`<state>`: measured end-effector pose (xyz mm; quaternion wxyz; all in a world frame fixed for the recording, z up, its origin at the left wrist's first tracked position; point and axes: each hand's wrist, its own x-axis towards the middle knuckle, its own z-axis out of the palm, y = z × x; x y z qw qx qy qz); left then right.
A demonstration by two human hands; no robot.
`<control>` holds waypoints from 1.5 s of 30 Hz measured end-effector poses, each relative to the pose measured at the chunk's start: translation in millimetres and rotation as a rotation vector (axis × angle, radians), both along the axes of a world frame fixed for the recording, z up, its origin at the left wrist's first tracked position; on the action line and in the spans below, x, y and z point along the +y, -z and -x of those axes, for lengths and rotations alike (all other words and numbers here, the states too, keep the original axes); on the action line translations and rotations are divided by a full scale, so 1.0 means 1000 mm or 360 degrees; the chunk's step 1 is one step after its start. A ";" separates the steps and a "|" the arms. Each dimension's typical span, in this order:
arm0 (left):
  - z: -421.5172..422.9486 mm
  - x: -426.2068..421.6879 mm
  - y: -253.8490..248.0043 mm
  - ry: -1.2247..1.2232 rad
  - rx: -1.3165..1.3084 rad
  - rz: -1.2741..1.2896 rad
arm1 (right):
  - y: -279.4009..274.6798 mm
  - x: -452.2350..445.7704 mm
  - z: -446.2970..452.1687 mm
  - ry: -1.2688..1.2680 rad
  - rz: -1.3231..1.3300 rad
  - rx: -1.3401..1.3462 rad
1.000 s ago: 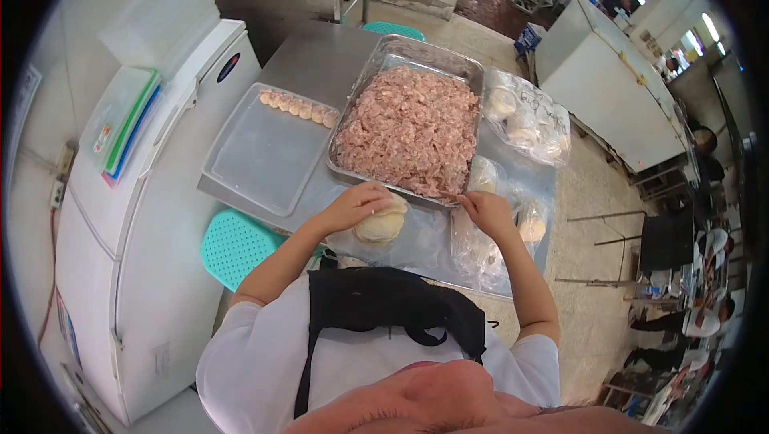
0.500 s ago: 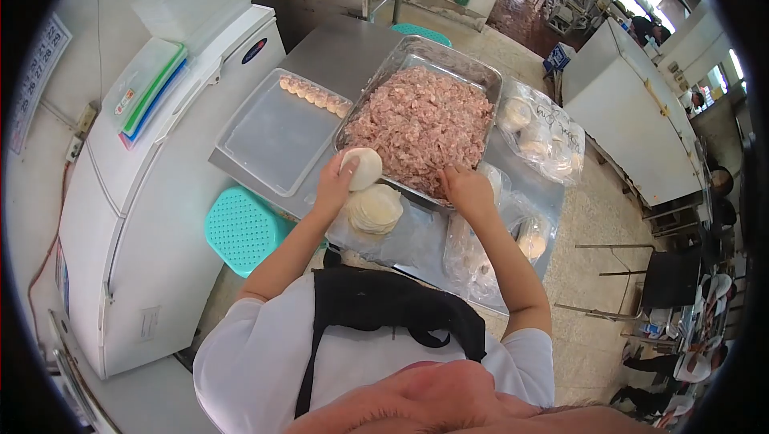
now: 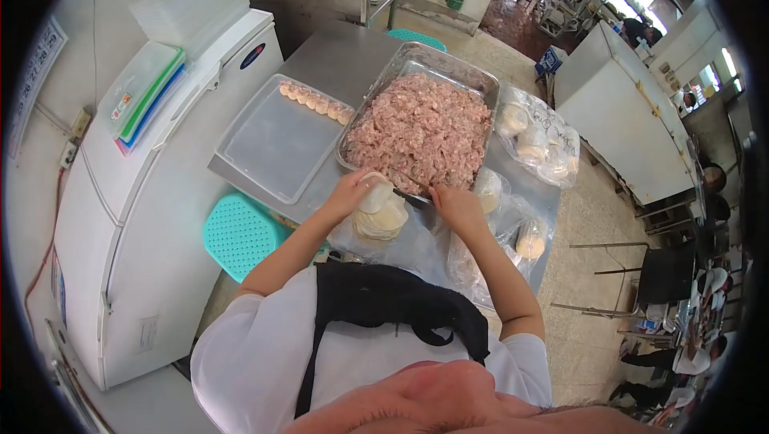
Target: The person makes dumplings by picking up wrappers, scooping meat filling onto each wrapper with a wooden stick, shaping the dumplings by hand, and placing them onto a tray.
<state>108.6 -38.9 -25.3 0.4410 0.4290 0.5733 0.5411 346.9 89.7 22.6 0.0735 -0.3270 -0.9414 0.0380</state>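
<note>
Kitchen: a pale tiled floor, with a white chest freezer on the left.
Table: stainless steel, under the work.
Pan: a deep metal pan, beyond the hands, heaped with raw minced meat.
Tray: a translucent plastic tray, left of the pan, one row of small dumplings along its far edge.
Left hand: nearly closed, pinching a thin round wrapper by its edge, nearer to it than the right.
Right hand: fingers closed on a slim utensil at the pan's near edge.
Wrapper stack: just below the held wrapper, partly covered by it.
Utensil's long axis: slanted from the right fingers away and leftward, over the meat.
Hard to see: the utensil's tip blended into the meat; its handle was hidden in the fist; whether the held wrapper touched the stack was unclear.
</note>
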 end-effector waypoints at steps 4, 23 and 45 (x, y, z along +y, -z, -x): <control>0.015 -0.001 -0.016 0.0010 0.0063 -0.0046 | -0.024 0.013 -0.001 -0.0097 -0.0356 -0.0011; 0.071 -0.012 -0.002 -0.0152 -0.0017 -0.0059 | -0.015 0.021 0.016 -0.0286 -0.0551 -0.0073; 0.030 0.004 -0.019 0.0023 0.0076 -0.0003 | -0.003 0.124 0.019 0.0507 0.0391 0.0478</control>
